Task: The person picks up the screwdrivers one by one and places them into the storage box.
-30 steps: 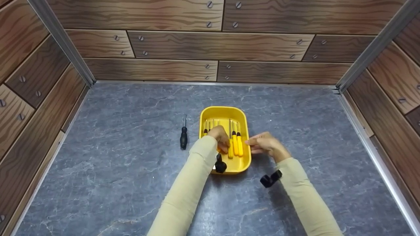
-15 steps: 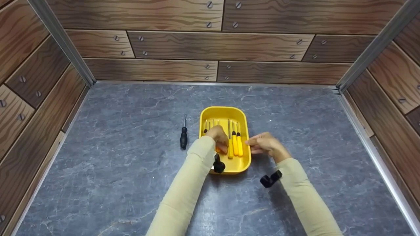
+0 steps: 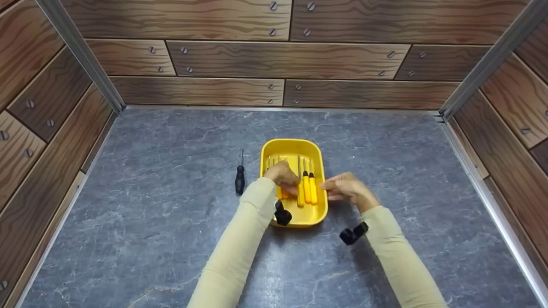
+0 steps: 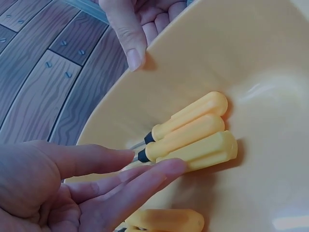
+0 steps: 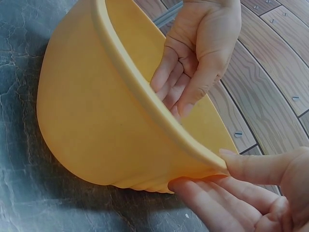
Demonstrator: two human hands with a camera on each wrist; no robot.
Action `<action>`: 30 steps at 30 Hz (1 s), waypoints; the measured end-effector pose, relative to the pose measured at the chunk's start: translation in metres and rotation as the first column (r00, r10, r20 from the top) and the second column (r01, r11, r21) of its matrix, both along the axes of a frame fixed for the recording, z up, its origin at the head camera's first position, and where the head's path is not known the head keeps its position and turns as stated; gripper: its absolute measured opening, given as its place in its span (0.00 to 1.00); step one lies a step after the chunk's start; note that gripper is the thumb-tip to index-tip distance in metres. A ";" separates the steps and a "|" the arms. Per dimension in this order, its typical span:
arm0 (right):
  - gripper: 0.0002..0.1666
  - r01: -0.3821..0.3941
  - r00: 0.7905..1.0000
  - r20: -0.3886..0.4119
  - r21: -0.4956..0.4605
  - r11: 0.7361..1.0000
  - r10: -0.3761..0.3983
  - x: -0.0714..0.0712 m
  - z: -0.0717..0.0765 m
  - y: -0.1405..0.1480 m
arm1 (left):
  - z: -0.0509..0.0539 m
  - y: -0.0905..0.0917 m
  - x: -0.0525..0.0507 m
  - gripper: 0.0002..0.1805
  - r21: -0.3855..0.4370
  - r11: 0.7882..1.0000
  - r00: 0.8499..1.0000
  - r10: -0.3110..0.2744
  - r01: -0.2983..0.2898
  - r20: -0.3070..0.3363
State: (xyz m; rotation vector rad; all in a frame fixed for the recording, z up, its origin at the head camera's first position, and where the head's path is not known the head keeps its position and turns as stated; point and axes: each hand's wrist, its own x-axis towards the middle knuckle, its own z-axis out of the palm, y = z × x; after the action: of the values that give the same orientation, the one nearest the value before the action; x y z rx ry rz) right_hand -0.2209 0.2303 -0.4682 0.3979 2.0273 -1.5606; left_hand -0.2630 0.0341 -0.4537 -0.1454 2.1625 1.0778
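Note:
A yellow tray (image 3: 291,148) holds several screwdrivers. Three yellow-handled screwdrivers (image 3: 307,189) lie side by side in its right half; more, with yellow or orange handles, lie on the left, partly hidden beneath my left hand (image 3: 282,176). In the left wrist view, that hand's fingers are extended, with a fingertip at the nearest yellow screwdriver (image 4: 205,152) of the three and the thumb tip by a black collar. Another orange-yellow handle (image 4: 171,220) shows below the fingers. My right hand (image 3: 347,189) pinches the tray's right rim between thumb and fingers, clearly seen in the right wrist view.
A black screwdriver (image 3: 239,179) lies on the grey marbled table (image 3: 171,179), left of the tray. Wood-patterned walls (image 3: 282,60) stand at the back and both sides, with metal strips along the edges. A black camera mount (image 3: 353,233) sits on each wrist.
My left hand has shifted slightly left inside the tray, uncovering more of the handles beneath it. The leftmost screwdriver of the right-hand three has straightened a little. The right hand stays on the rim.

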 end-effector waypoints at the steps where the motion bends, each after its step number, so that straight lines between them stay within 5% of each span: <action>1: 0.24 0.001 1.000 0.000 0.000 1.000 -0.001 0.000 0.000 0.000 | -0.001 -0.001 0.000 0.20 0.025 1.000 1.000 0.014 -0.014 0.006; 8: 0.26 -0.004 1.000 0.001 0.005 1.000 0.004 0.000 0.001 0.000 | -0.003 -0.006 0.002 0.15 0.105 0.993 0.998 0.056 -0.053 -0.024; 17: 0.27 -0.004 1.000 0.000 0.009 1.000 0.004 0.000 0.000 0.000 | 0.006 -0.018 0.009 0.18 0.239 0.961 0.989 0.149 -0.141 -0.015; 30: 0.26 0.004 1.000 0.003 0.008 1.000 -0.004 -0.001 -0.003 0.000 | 0.010 -0.031 0.012 0.19 0.299 0.944 0.985 0.163 -0.141 -0.050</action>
State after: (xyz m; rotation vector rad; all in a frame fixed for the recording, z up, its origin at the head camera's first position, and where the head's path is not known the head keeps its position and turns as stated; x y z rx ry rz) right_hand -0.2217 0.2301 -0.4707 0.4081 2.0321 -1.5538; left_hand -0.2506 0.0036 -0.4435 -0.1383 2.0520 1.5035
